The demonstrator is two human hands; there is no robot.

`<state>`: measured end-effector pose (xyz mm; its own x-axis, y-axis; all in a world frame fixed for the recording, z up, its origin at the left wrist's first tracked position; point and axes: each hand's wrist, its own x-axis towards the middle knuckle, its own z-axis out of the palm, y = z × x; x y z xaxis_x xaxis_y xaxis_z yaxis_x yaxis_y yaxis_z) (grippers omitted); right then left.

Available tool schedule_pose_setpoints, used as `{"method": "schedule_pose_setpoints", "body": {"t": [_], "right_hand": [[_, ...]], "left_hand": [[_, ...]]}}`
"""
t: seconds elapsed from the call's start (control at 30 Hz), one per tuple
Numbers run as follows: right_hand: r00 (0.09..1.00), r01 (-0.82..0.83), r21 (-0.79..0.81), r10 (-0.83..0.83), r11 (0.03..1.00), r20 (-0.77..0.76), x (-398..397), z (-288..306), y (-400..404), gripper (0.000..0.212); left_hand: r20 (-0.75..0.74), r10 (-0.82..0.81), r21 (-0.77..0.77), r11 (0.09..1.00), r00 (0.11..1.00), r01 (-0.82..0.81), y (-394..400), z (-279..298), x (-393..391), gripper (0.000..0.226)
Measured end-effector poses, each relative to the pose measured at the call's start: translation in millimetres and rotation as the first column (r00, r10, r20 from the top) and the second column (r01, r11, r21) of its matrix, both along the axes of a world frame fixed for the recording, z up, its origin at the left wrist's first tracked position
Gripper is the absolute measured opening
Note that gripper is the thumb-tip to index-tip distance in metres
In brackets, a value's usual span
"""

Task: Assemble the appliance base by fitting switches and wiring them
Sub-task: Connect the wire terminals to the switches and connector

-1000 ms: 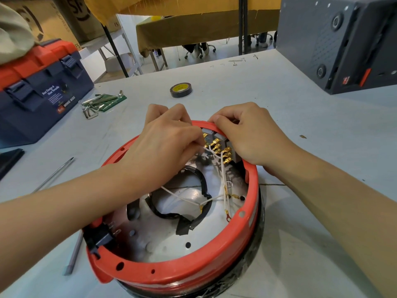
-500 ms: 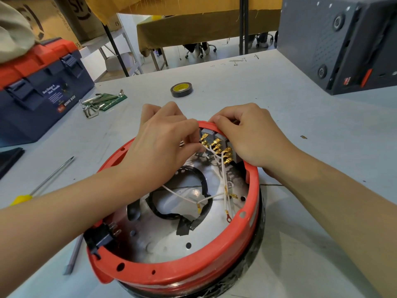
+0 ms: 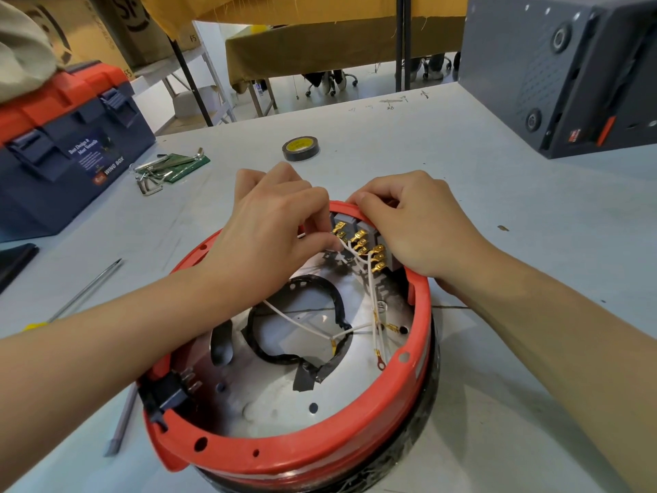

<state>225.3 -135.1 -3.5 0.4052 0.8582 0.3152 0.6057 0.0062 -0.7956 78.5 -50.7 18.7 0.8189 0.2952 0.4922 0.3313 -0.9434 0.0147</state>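
The round appliance base point(image 3: 284, 453) has a red plastic rim and a shiny metal floor, and lies open side up on the table. Grey switches point(image 3: 362, 227) with brass terminals sit in its far wall. White wires point(image 3: 371, 286) run from those terminals down to loose ring lugs on the floor. My left hand point(image 3: 270, 236) reaches over the rim and pinches a white wire end by the leftmost terminals. My right hand point(image 3: 416, 225) curls over the far rim and grips the switch block from outside. A black socket point(image 3: 167, 393) sits in the near left wall.
A blue and red toolbox point(image 3: 60, 144) stands at the far left, with hex keys point(image 3: 156, 172) beside it. A tape roll point(image 3: 300, 148) lies behind the base. A screwdriver point(image 3: 81, 293) lies to the left. A dark grey machine housing point(image 3: 569, 69) fills the far right.
My left hand has shifted slightly left and back along the terminals, with its fingers working the wire end. My right hand has stayed on the switch block.
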Motion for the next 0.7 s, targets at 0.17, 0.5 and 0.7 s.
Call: {"method": "schedule_pose_setpoints", "body": {"t": [0.17, 0.5, 0.7], "right_hand": [[1.000, 0.009, -0.003, -0.009, 1.000, 0.003, -1, 0, 0, 0.026], [1.000, 0.007, -0.023, -0.006, 1.000, 0.005, 1, -1, 1, 0.024], [1.000, 0.007, -0.021, -0.007, 1.000, 0.011, 1, -2, 1, 0.023]], "left_hand": [[-0.011, 0.004, -0.025, 1.000, 1.000, -0.005, 1, 1, 2, 0.029], [-0.068, 0.021, -0.038, 0.999, 0.997, -0.023, 2, 3, -5, 0.026], [-0.127, 0.053, -0.268, 0.960, 0.990, -0.085, 4, 12, -25, 0.038]]}}
